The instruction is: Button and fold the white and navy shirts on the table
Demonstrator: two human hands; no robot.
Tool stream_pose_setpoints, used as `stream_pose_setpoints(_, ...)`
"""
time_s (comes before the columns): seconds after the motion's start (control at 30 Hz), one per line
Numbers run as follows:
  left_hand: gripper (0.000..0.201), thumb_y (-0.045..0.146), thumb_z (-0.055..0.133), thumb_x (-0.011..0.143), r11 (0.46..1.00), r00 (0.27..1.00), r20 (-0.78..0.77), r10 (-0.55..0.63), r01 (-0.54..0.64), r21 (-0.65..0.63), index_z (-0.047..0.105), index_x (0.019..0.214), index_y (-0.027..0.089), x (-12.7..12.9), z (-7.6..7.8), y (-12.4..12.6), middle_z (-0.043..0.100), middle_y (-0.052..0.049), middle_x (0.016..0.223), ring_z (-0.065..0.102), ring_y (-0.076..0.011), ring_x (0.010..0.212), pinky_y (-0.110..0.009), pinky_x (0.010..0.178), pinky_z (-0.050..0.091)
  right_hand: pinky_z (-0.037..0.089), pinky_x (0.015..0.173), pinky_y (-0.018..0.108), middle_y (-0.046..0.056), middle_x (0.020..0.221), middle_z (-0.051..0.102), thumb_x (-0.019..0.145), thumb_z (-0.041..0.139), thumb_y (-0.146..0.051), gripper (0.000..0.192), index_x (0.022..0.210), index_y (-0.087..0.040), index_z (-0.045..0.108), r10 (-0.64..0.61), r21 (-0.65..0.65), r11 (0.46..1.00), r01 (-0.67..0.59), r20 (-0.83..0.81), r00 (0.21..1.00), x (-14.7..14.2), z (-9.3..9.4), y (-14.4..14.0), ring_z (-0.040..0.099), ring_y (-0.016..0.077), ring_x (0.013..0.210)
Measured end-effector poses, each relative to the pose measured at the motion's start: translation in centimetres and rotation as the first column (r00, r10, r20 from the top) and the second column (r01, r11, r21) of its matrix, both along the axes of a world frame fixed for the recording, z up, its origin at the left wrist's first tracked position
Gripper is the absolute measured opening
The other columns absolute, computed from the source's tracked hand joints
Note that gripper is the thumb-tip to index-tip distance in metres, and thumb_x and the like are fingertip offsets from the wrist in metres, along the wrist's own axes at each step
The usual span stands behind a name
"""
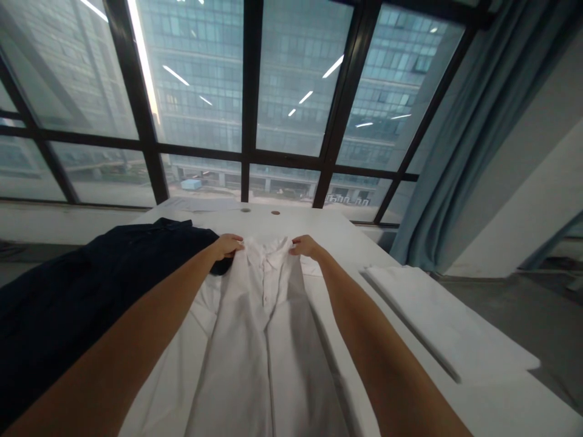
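A white button-up shirt (266,328) stretches over the table towards me, its collar end at the far side and its button placket running down the middle. My left hand (229,246) pinches the shirt at the left of the collar, near the shoulder. On the opposite side, my right hand (304,246) grips the cloth in the same way. Between the two hands the collar looks slightly crumpled. Dark navy clothing (113,267) lies left of the shirt, its edge passing close under my left hand. The shirt's lower end runs out of view.
The white table (359,249) reaches to the windows. A flat white board or folded item (446,321) lies on its right side. Papers (195,204) and two small round discs or holes (276,212) are at the far edge. A blue curtain (460,158) hangs at right.
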State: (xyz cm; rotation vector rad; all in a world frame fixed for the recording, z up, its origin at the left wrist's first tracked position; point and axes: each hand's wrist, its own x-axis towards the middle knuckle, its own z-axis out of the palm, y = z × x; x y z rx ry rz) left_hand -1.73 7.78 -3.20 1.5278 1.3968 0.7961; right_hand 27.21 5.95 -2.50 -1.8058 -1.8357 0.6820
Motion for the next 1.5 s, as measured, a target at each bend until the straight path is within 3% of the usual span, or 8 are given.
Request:
stream_pose_setpoints(0.2, 0.034, 0.024, 0.079, 0.058, 0.986, 0.999, 0.030, 0.036, -0.040, 0.163, 0.068, 0.088, 0.011, -1.0, 0.8, 0.2, 0.070, -0.005, 0.077, 0.062, -0.0155, 0.075, -0.024, 0.069, 0.049, 0.039, 0.053, 0.018, -0.001, 0.066, 0.062, 0.065, 0.068, -0.018, 0.022, 0.085, -0.009, 0.070, -0.008, 0.072, 0.997, 0.010, -0.025, 1.000, 0.7, 0.5, -0.3, 0.053, 0.0100, 0.060)
stream_pose_setpoints(0.33, 0.036, 0.031, 0.078, 0.056, 0.919, 0.995, 0.034, 0.096, -0.102, 0.381, 0.068, 0.085, 0.013, -0.6, 2.6, 1.3, 0.072, -0.007, 0.082, 0.066, -0.0197, 0.078, -0.029, 0.073, 0.052, 0.042, 0.058, 0.020, 0.001, 0.069, 0.064, 0.066, 0.066, -0.021, 0.019, 0.081, -0.011, 0.070, -0.085, 0.229, 0.971, 0.075, 0.031, 0.996, -0.2, 1.8, 0.6, 0.058, 0.0133, 0.067)
stream_pose_setpoints(0.5, 0.052, 0.032, 0.059, 0.078, 0.834, 0.928, -0.179, 0.326, -0.193, 0.518, 0.054, 0.125, 0.012, 0.2, 4.3, 0.6, 0.063, -0.016, 0.122, 0.058, -0.0297, 0.113, -0.044, 0.094, 0.047, 0.046, 0.086, 0.029, 0.016, 0.122, 0.061, 0.077, 0.060, -0.027, 0.058, 0.130, -0.008, 0.050, -0.238, 0.312, 0.929, 0.199, 0.090, 0.967, -3.0, 2.7, -0.3, 0.059, 0.0224, 0.108)
stream_pose_setpoints(0.63, 0.056, 0.023, 0.050, 0.083, 0.854, 0.896, -0.352, 0.272, -0.057, 0.517, 0.044, 0.133, -0.003, 0.9, 1.9, -5.0, 0.041, -0.027, 0.142, 0.037, -0.0317, 0.134, -0.043, 0.111, 0.028, 0.038, 0.101, 0.036, 0.022, 0.145, 0.039, 0.085, 0.055, -0.030, 0.064, 0.141, -0.007, 0.036, -0.079, 0.199, 0.980, 0.012, 0.329, 0.941, -5.6, 0.8, -5.4, 0.046, 0.0269, 0.127)
stream_pose_setpoints(0.73, 0.054, 0.034, 0.041, 0.089, 0.860, 0.723, -0.690, 0.033, 0.331, 0.388, 0.045, 0.136, 0.006, 1.1, -1.4, -12.0, 0.037, -0.020, 0.147, 0.032, -0.0291, 0.138, -0.044, 0.112, 0.024, 0.033, 0.105, 0.043, 0.018, 0.143, 0.042, 0.090, 0.047, -0.038, 0.050, 0.134, -0.013, 0.046, 0.078, 0.130, 0.980, -0.152, 0.454, 0.888, -7.1, -1.4, -11.4, 0.043, 0.0284, 0.129)
stream_pose_setpoints(0.9, 0.065, 0.053, 0.032, 0.092, 0.785, 0.586, -0.802, -0.110, 0.547, 0.292, 0.038, 0.143, 0.013, 1.0, -5.4, -22.1, 0.030, -0.015, 0.152, 0.024, -0.0275, 0.142, -0.046, 0.113, 0.020, 0.023, 0.109, 0.051, 0.014, 0.148, 0.038, 0.095, 0.035, -0.043, 0.051, 0.137, -0.017, 0.043, 0.160, 0.120, 0.960, -0.252, 0.503, 0.849, -8.3, -4.3, -20.6, 0.031, 0.0284, 0.137)
stream_pose_setpoints(1.23, 0.060, 0.050, 0.027, 0.095, 0.764, 0.576, -0.817, -0.012, 0.533, 0.364, 0.036, 0.145, 0.019, 1.6, -4.5, -27.3, 0.028, -0.010, 0.153, 0.022, -0.0305, 0.142, -0.053, 0.111, 0.021, 0.013, 0.113, 0.048, 0.013, 0.153, 0.027, 0.097, 0.023, -0.043, 0.057, 0.145, -0.013, 0.034, 0.053, 0.209, 0.962, -0.175, 0.484, 0.873, -8.6, -4.8, -25.8, 0.020, 0.0265, 0.142)
stream_pose_setpoints(1.5, 0.060, 0.049, 0.031, 0.094, 0.704, 0.607, -0.795, -0.026, 0.575, 0.416, 0.036, 0.145, 0.018, 1.8, -6.2, -32.7, 0.032, -0.011, 0.151, 0.026, -0.0299, 0.140, -0.053, 0.112, 0.018, 0.014, 0.112, 0.048, 0.012, 0.150, 0.035, 0.097, 0.024, -0.042, 0.054, 0.141, -0.016, 0.041, 0.056, 0.197, 0.965, -0.171, 0.485, 0.873, -8.2, -5.1, -29.6, 0.026, 0.0254, 0.140)
